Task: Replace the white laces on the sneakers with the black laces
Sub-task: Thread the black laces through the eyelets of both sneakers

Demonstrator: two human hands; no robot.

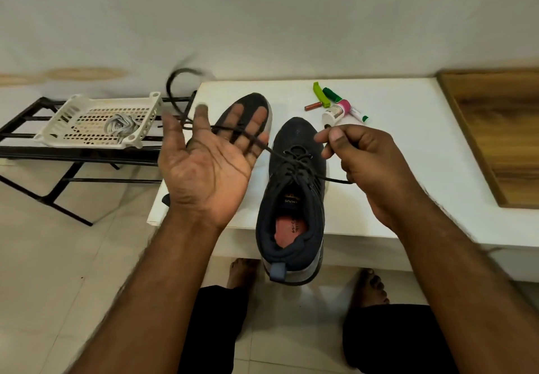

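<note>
While you sit at the white table (408, 146), the near sneaker (291, 198) lies on it with its heel over the edge, so a hard tug could pull it off. Behind your left hand lies the other sneaker (256, 105), and you cannot see its holes from here. Your left hand (204, 158) is flat and open, and the black lace (233, 134) just runs across your fingers (253, 131). Nothing holds that side, so it may slip out of the holes or end up too long. Its far end whips in the air, blurry, and could catch on the black rack (58, 152). Your right hand (361, 158) pinches the other end of the lace, close above the shoe. On the rack sits a white basket (87, 120) with the white laces (121, 124) inside. Small tubes and bottles (338, 105) lie past the shoes, near enough for the lace to knock them.
</note>
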